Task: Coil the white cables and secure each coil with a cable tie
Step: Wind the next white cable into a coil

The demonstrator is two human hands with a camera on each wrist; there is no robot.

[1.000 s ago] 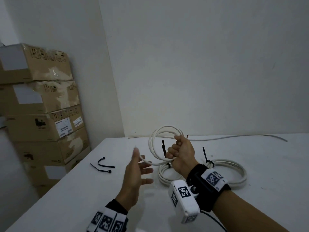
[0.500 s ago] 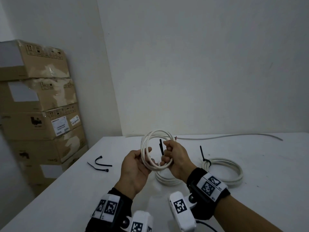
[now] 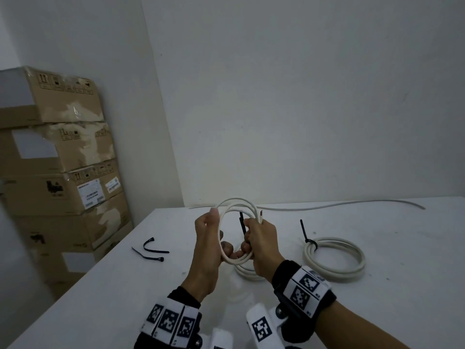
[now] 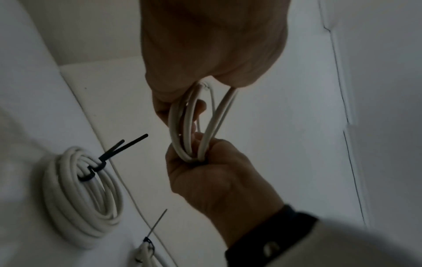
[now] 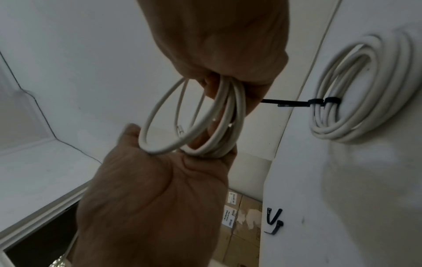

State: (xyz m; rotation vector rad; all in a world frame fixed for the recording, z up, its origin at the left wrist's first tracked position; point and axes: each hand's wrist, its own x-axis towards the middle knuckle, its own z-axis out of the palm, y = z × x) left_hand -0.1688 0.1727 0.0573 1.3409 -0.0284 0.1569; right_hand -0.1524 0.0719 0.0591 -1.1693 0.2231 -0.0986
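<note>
A: Item one: small coil point(image 4: 188, 122) of white cable, a few turns, held upright above the tabletop point(image 3: 125, 298) between both hands.

B: Grips?

A: Left hand point(image 3: 207, 248): pinches the left side of the loops between thumb and fingers, fingers fairly straight. Right hand point(image 3: 261, 248): clenched round the right side, with a black cable tie point(image 3: 241, 221) trapped upright in the same fist. Cut end of the cable pokes out just above that fist.

B: Elsewhere on the tabletop?

A: Tied coil point(image 3: 309, 256) to the right, tie tail standing up. Second coil point(image 3: 245, 272) directly below the hands (also tied, judging by the wrist views). Two loose ties point(image 3: 156, 251) to the left. One straight cable point(image 3: 339, 204) uncoiled along the back wall.

B: Step in hand, then: probably squaring up the loops before tying.

A: Advice for that: gather all turns flush on the right side first, no stray loop standing proud. Tuck the cut end in against the bundle. Keep the left pinch firm so nothing springs open while freeing the tie from the right fist. Wrap where the turns lie tightest, feed tail through head, pull snug, not crushing.

B: Risk?

A: Stiff cable; likely to unwind on any slack grip.
</note>
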